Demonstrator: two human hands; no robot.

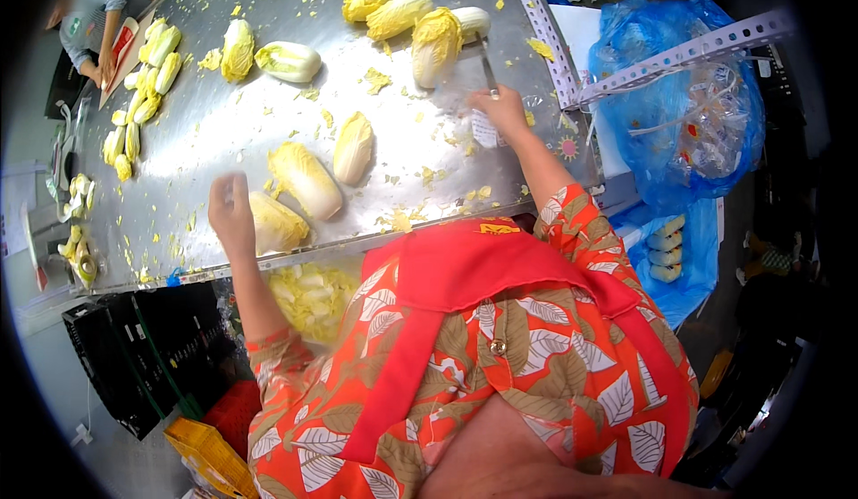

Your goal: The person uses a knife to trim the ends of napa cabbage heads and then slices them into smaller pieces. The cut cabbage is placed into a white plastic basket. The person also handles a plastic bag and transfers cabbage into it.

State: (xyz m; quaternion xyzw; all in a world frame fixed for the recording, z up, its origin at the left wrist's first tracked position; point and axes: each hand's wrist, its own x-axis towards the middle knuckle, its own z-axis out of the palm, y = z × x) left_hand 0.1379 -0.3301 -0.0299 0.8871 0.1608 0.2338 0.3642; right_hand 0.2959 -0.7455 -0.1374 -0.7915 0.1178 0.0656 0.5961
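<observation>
My right hand (502, 110) is closed around a knife (488, 68) at the right of the metal table. Just left of the knife stands a yellow-topped napa cabbage (436, 47), with a paler one (471, 23) behind it. My left hand (232, 213) is raised over the near edge, slightly blurred, its thumb apart from the fingers and nothing visible in it. Beside it lies a napa cabbage (275, 224). A larger napa cabbage (306, 180) and a smaller one (354, 148) rest farther in.
Leaf scraps litter the metal table (197, 222). Several trimmed cabbages (143, 97) line its left side, near another person's hand (96, 71). A perforated rail (688, 56) and blue plastic bag (626, 132) bound the right. Loose leaves (313, 298) fill a container below the near edge.
</observation>
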